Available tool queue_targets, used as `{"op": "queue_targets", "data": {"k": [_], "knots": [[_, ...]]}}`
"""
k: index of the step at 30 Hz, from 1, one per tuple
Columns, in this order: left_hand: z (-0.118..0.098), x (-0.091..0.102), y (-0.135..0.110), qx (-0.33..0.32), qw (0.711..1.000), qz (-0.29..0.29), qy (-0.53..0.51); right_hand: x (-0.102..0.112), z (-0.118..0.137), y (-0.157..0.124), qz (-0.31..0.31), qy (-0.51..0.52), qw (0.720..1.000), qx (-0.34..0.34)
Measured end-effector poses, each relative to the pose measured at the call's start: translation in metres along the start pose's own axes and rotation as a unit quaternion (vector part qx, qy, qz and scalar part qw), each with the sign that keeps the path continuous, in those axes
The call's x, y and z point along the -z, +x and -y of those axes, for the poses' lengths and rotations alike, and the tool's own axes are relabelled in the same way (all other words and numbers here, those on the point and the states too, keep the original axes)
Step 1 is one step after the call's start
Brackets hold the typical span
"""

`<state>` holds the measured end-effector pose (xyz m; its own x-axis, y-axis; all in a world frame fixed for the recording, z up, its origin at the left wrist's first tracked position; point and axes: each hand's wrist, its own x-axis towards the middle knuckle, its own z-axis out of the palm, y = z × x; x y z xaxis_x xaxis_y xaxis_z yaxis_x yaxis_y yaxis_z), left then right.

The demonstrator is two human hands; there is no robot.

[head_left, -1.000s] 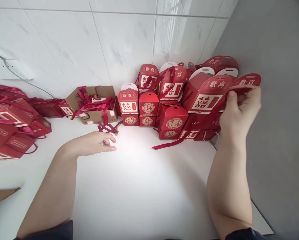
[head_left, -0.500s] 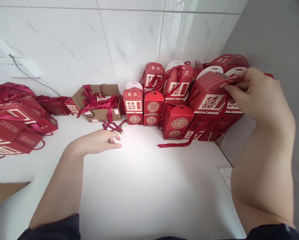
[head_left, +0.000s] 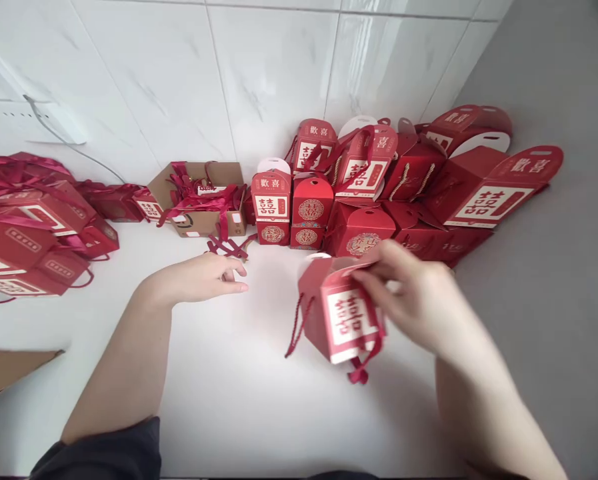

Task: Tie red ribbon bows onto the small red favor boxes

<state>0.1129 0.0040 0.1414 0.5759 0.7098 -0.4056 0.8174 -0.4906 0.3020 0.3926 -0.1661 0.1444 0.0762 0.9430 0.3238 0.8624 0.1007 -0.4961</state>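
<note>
My right hand is shut on the top edge of a red paper gift box, which hangs tilted above the white tabletop. The box has a double-happiness panel, dark red cord handles and a dangling ribbon. My left hand rests with loosely curled fingers, holding nothing. Just beyond its fingertips lies a small tangle of dark red ribbon. Behind my right hand stands a crowded group of similar red gift boxes.
An open cardboard carton stuffed with red ribbons stands at the back. Red boxes with ribbons are heaped at the far left. White marble-look tiles form the back wall. A grey surface lies right of the table.
My right hand has pulled a red gift box out of the group and brought it toward me, over the middle of the table. My left hand has barely moved.
</note>
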Motion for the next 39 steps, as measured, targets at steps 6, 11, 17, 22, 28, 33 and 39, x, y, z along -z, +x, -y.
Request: {"op": "queue_targets", "data": {"k": [6,11,17,22,28,33,39], "knots": [[-0.002,-0.004,-0.003,-0.007,1.000,-0.010,-0.002,-0.030,0.013,0.002,0.227,0.059,0.972,0.033],[-0.026,-0.017,-0.001,-0.097,0.988,-0.122,0.002,0.016,0.011,0.003,-0.037,0.264,0.964,0.012],[-0.065,-0.039,-0.003,-0.158,0.964,-0.215,-0.005,0.025,0.017,0.005,-0.286,0.437,0.853,0.009],[-0.074,-0.042,-0.011,-0.198,0.966,-0.165,-0.019,0.020,-0.002,0.008,-0.210,0.306,0.929,-0.014],[-0.071,-0.051,-0.013,-0.233,0.972,-0.032,-0.002,-0.018,0.000,0.034,0.058,-0.035,0.998,0.008],[-0.070,-0.060,-0.007,-0.199,0.979,-0.012,0.036,-0.054,0.010,0.043,0.162,-0.175,0.971,-0.033],[-0.071,-0.060,0.000,-0.170,0.985,-0.002,0.030,-0.046,0.000,0.046,0.212,-0.193,0.956,-0.063]]}}
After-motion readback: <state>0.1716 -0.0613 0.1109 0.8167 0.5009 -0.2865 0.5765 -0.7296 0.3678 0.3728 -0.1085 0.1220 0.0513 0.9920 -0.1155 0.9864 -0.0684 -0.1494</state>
